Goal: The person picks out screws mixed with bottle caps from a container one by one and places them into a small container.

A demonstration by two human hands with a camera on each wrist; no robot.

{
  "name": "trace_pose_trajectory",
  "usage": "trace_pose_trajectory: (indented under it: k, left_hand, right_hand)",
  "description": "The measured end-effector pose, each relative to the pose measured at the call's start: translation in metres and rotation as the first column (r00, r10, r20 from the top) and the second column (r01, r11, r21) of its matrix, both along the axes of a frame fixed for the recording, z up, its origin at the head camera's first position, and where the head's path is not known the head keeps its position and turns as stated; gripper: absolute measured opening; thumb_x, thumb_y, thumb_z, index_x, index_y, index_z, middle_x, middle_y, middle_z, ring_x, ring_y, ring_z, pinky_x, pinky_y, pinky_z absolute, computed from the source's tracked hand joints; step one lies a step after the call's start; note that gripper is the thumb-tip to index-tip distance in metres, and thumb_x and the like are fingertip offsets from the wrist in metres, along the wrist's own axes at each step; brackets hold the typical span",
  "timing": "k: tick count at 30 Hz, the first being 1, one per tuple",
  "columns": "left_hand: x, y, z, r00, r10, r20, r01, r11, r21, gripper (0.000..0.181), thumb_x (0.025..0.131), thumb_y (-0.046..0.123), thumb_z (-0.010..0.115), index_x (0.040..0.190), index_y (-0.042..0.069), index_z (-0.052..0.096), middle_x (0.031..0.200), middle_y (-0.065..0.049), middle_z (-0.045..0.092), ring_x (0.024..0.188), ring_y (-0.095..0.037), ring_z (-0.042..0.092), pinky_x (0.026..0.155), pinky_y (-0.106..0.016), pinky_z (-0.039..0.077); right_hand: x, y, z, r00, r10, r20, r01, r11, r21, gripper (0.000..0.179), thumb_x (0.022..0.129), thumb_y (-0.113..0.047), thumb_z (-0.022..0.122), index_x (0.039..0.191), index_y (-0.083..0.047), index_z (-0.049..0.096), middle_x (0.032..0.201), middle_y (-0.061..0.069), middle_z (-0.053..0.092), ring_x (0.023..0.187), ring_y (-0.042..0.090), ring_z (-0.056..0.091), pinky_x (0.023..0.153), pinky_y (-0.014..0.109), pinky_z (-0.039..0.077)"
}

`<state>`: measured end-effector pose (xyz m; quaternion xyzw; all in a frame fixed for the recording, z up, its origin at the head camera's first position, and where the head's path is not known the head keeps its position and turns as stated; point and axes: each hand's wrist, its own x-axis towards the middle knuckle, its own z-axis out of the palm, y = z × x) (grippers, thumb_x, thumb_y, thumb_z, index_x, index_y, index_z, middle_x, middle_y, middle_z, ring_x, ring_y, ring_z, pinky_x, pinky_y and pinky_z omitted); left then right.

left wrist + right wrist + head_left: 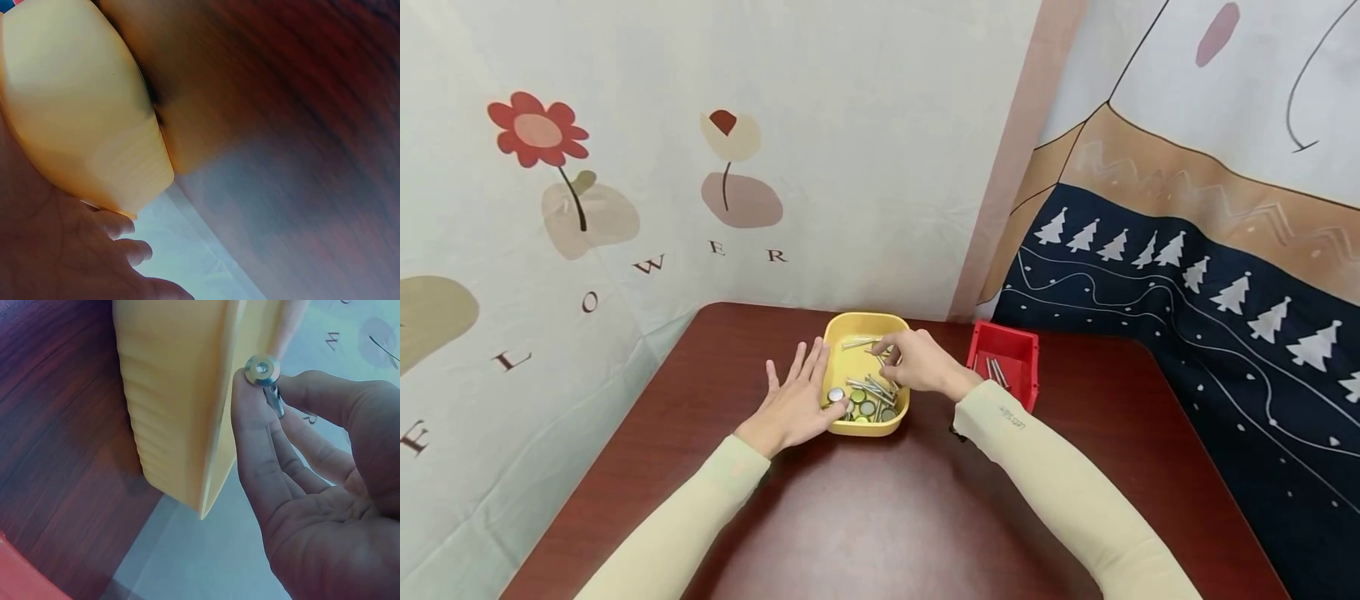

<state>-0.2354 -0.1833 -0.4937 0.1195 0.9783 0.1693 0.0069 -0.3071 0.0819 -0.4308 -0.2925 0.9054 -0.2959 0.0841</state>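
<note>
A yellow plastic tray (850, 363) on the table holds several silver bolts (874, 388) and round metal caps (836, 394), mostly at its near end. My left hand (792, 403) lies along the tray's left side, fingers spread and straight, thumb over the near-left rim. Over the tray's right side, my right hand (919, 362) pinches a bolt (262, 370) between thumb and index finger. In the right wrist view the bolt's round head, with a socket in it, faces the camera. The tray's outer wall (75, 94) fills much of the left wrist view.
Just right of the yellow tray stands a red bin (1011, 340) with a few bolts (997, 372) in it, partly behind my right forearm. The dark wooden table (865, 508) runs back to a printed cloth (880, 208).
</note>
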Motion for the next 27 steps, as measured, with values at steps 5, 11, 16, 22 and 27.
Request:
trace_pose_trajectory:
  k: [5,11,16,22,27]
  left_hand:
    - [0.002,0.000,0.000,1.000,0.002,-0.005,-0.002,1.000,0.008,0.107,0.112,0.060,0.062,0.188,0.005,0.010,0.199,-0.012,0.002,0.186,-0.043,0.001,0.134,-0.094,0.000]
    - [0.001,0.000,0.001,1.000,0.003,-0.010,-0.003,1.000,0.006,0.107,0.112,0.060,0.061,0.188,0.005,0.010,0.199,-0.012,0.002,0.186,-0.043,0.002,0.135,-0.093,0.000]
    - [0.001,-0.001,0.000,1.000,0.003,0.002,-0.003,1.000,0.002,0.108,0.112,0.060,0.061,0.188,0.005,0.008,0.199,-0.011,0.001,0.186,-0.043,0.001,0.135,-0.093,-0.001]
    - [0.000,-0.001,0.001,1.000,0.002,-0.001,-0.002,1.000,0.002,0.108,0.112,0.060,0.062,0.188,0.006,0.008,0.199,-0.011,0.001,0.186,-0.042,0.001,0.135,-0.092,-0.001]
    - [0.001,-0.001,0.001,1.000,0.002,0.000,-0.002,1.000,0.003,0.108,0.112,0.060,0.061,0.188,0.006,0.008,0.199,-0.011,0.001,0.186,-0.042,0.001,0.135,-0.092,-0.001]
  right_hand:
    - [0.006,0.007,0.005,0.998,-0.020,0.063,0.023,0.999,-0.037,0.036,0.103,-0.009,0.088,0.139,-0.010,0.084,0.100,0.007,0.086,0.076,0.013,0.080,0.072,0.028,0.069]
    - [0.009,0.021,0.011,0.989,-0.050,0.139,0.061,0.995,-0.074,0.037,0.104,-0.010,0.087,0.142,-0.012,0.083,0.108,0.007,0.085,0.081,0.014,0.081,0.077,0.031,0.072]
    - [0.011,0.033,0.015,0.983,-0.073,0.168,0.090,0.991,-0.095,0.036,0.107,-0.010,0.084,0.143,-0.013,0.083,0.106,0.008,0.083,0.080,0.015,0.082,0.081,0.033,0.073]
    - [0.012,0.048,0.017,0.971,-0.091,0.223,0.125,0.982,-0.143,0.039,0.106,-0.008,0.084,0.146,-0.009,0.080,0.112,0.015,0.086,0.085,0.017,0.084,0.084,0.039,0.074]
    - [0.011,0.061,0.016,0.961,-0.097,0.260,0.145,0.974,-0.175,0.040,0.107,-0.007,0.082,0.147,-0.002,0.077,0.117,0.025,0.085,0.084,0.018,0.086,0.083,0.037,0.074]
